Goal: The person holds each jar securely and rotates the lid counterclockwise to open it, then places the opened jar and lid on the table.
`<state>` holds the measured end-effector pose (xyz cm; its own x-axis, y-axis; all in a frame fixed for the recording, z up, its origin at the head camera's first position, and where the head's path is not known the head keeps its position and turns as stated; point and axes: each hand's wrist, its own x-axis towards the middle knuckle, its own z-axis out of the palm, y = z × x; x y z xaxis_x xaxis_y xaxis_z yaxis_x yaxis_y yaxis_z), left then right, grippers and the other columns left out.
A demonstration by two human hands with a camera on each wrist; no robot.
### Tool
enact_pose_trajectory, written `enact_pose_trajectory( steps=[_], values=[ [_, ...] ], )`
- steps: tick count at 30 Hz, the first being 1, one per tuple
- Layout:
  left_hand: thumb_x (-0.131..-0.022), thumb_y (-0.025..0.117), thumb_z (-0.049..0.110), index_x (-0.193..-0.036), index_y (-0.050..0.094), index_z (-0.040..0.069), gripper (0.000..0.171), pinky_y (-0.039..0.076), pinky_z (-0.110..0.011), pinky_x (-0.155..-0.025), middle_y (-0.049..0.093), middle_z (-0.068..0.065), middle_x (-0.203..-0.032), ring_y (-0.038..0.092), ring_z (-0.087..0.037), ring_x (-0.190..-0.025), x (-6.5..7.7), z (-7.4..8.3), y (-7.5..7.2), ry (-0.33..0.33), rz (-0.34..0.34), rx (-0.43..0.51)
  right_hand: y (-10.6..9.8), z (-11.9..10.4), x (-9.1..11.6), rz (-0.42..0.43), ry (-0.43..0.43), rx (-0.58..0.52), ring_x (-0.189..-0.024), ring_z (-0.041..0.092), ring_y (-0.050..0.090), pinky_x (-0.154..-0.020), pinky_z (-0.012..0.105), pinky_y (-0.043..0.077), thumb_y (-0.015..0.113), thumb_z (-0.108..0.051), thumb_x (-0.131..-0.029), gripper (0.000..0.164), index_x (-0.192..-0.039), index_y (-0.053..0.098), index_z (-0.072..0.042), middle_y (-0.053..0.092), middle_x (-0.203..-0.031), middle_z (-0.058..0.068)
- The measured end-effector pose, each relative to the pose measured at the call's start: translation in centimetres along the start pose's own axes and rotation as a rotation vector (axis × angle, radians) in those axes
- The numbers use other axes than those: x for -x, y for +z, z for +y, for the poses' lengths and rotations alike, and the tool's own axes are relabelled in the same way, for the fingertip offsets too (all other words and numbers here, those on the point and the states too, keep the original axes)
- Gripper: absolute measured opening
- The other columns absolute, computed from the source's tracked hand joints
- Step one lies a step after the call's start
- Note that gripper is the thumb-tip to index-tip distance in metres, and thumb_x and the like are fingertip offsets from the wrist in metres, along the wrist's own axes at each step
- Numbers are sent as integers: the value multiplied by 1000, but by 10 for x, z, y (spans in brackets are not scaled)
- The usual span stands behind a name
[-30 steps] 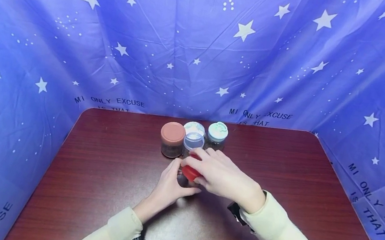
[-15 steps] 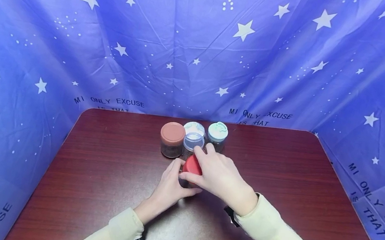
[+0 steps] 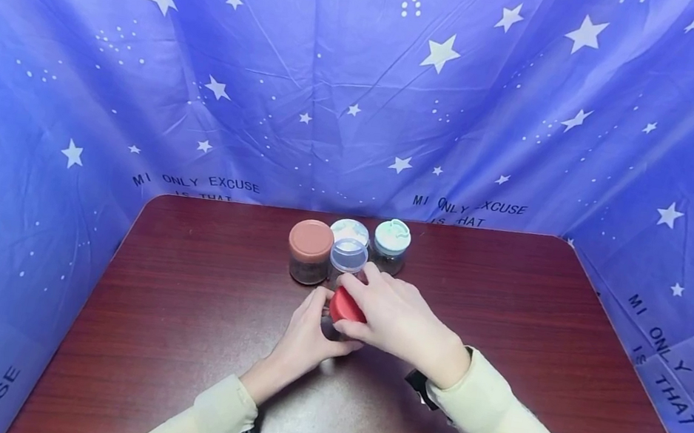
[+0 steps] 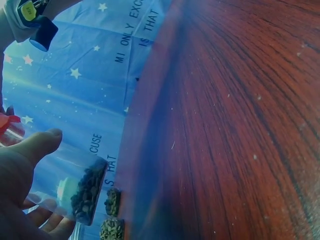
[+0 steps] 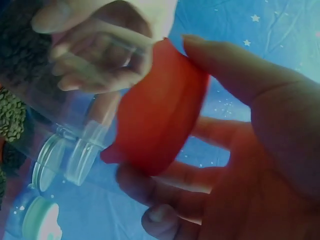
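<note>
My left hand [image 3: 300,337] grips a clear jar [image 4: 55,160] low over the front of the jar group, thumb on one side and fingers on the other. Dark seeds or beans [image 4: 89,192] lie at the jar's bottom. With thumb and fingertips, my right hand [image 3: 402,320] holds a red lid [image 5: 162,107] by its sides, at the jar's mouth. In the right wrist view the lid's edge has pointed tabs, and the left fingers show through the clear wall.
Behind the hands stand several other jars: a brown-lidded jar [image 3: 310,252], a clear-lidded one [image 3: 349,254], a white-lidded one [image 3: 349,230] and a mint-lidded one [image 3: 392,240]. They are on a reddish-brown table [image 3: 190,320]. A blue star-patterned curtain [image 3: 314,77] encloses it.
The right hand has shifted its fingers around the red lid, swinging one way at half a second ago and partly back now. The left hand keeps its place on the jar.
</note>
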<state>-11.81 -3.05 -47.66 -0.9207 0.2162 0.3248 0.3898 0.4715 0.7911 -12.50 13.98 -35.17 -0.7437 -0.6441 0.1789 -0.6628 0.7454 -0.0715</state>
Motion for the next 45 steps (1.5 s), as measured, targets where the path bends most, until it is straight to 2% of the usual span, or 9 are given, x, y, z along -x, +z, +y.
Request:
enact_pose_trajectory(
  steps=[7, 13, 16, 20, 24, 28, 33, 40, 45],
  values=[
    [-69, 97, 26, -118, 53, 8, 68, 55, -40, -90, 61, -4, -111, 64, -22, -104, 1, -2, 1, 30, -10, -7, -11, 6, 2, -102, -83, -50, -88, 22, 59, -68, 39, 53, 88, -29, -81, 52, -127, 66, -20, 56, -103, 3],
    [-70, 98, 25, -122, 53, 7, 71, 55, -42, -91, 61, -5, -112, 64, -23, -104, 1, -1, 0, 36, -19, 4, -15, 9, 4, -96, -164, -70, -93, 25, 59, -74, 41, 53, 89, -16, -78, 56, -130, 67, -23, 59, -112, 5],
    [-70, 97, 25, -124, 53, 6, 72, 55, -43, -94, 62, -6, -114, 65, -24, -107, 1, -1, 0, 26, -19, 16, -16, 9, 4, -90, -166, -87, -101, 26, 59, -82, 43, 50, 89, -19, -79, 60, -134, 65, -23, 59, -121, 6],
    [-69, 97, 27, -120, 54, 9, 69, 54, -41, -93, 62, -4, -114, 66, -23, -106, 1, -1, -1, -9, -13, 27, -14, 4, 3, -49, -107, -66, -102, 25, 59, -82, 44, 49, 84, -34, -85, 59, -137, 62, -18, 59, -122, 8],
    [-69, 98, 29, -115, 54, 12, 66, 54, -39, -91, 61, -1, -111, 64, -20, -104, 1, -2, 0, -33, -2, 31, -5, -4, 3, 55, -9, 30, -81, 28, 59, -66, 42, 51, 80, -48, -88, 60, -130, 63, -10, 57, -102, 12],
    [-69, 98, 27, -114, 54, 10, 65, 55, -38, -88, 61, -2, -108, 64, -21, -100, 2, -3, 0, 2, 15, 10, 4, -12, 2, 95, 114, 30, -65, 28, 56, -52, 42, 51, 79, -55, -86, 61, -119, 61, -7, 49, -87, 11],
    [-69, 98, 26, -114, 55, 9, 64, 54, -37, -88, 60, -2, -107, 63, -20, -99, 2, -3, 1, 31, 20, 7, 7, -15, -2, 82, 175, -7, -63, 26, 56, -49, 43, 53, 80, -53, -87, 55, -109, 58, -7, 46, -86, 10],
    [-69, 98, 27, -114, 55, 12, 64, 55, -37, -88, 61, 1, -108, 64, -19, -100, 3, -3, 1, -16, -4, 29, 1, -8, -1, -1, 63, 2, -72, 25, 60, -55, 42, 54, 84, -41, -85, 48, -114, 61, -10, 53, -95, 9],
    [-68, 99, 25, -116, 56, 10, 65, 55, -38, -92, 62, -1, -109, 65, -20, -103, 2, -4, 2, 8, -8, 25, -7, -1, 0, -74, -30, -17, -85, 25, 60, -67, 41, 54, 88, -32, -83, 48, -121, 64, -15, 56, -104, 6]
  ],
)
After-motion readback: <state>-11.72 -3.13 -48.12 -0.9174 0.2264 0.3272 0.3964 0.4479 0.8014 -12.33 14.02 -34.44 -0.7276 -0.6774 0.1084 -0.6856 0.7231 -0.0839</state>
